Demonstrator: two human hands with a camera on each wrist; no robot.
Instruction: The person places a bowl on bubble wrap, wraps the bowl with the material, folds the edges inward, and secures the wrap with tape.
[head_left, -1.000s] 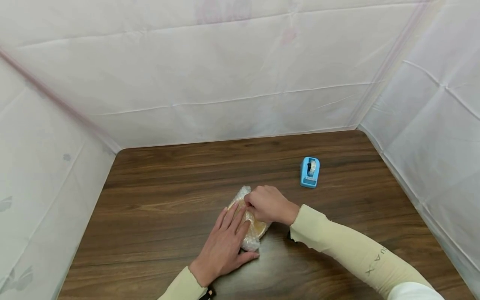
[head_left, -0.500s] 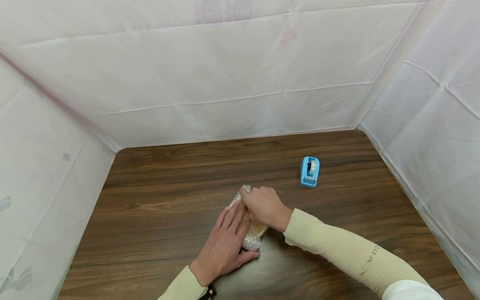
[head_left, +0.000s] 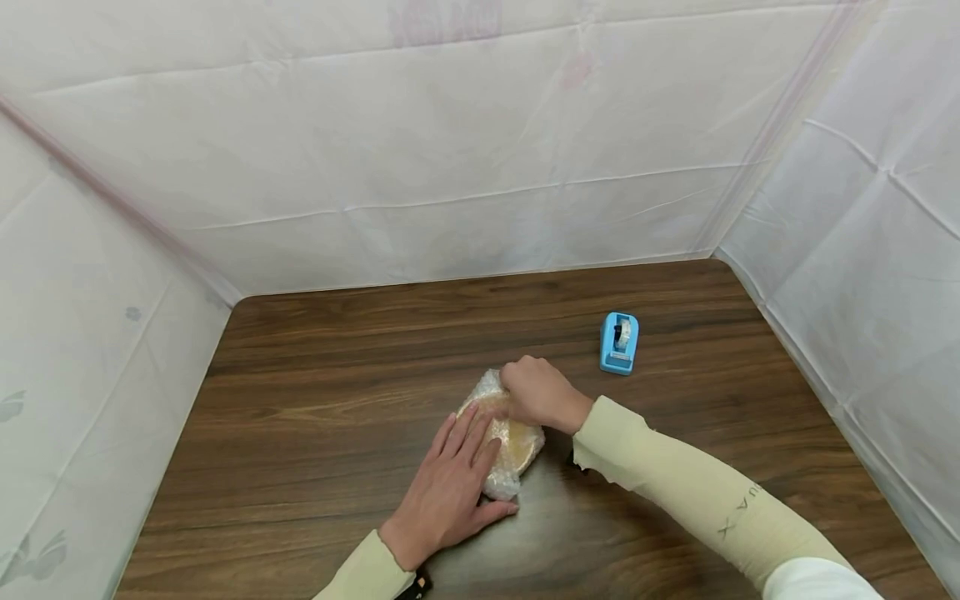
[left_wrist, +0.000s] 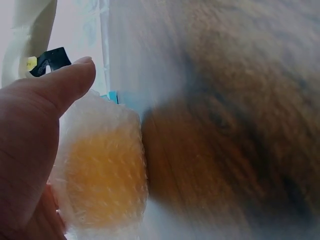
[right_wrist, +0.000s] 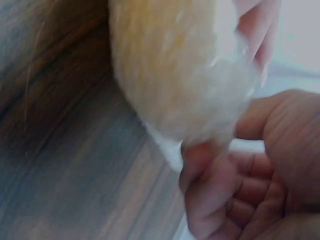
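A round, flat yellowish thing lies on the table inside clear bubble wrap. The wrap blurs what the thing is. My left hand rests on the near-left side of the package, fingers straight and spread, thumb beside its near end. At the far-right end, my right hand has its fingers curled. The right wrist view shows that hand's thumb and index finger pinching the edge of the wrap. From the left wrist, the yellow colour shows through the bubbled side.
A light blue tape dispenser with a roll of clear tape stands to the right, beyond my right hand. The dark wood table is enclosed by white sheeting at the back and both sides.
My right hand first slid left across the package toward its far end, then drew back right, uncovering more of the yellowish thing. My left hand stays in place.
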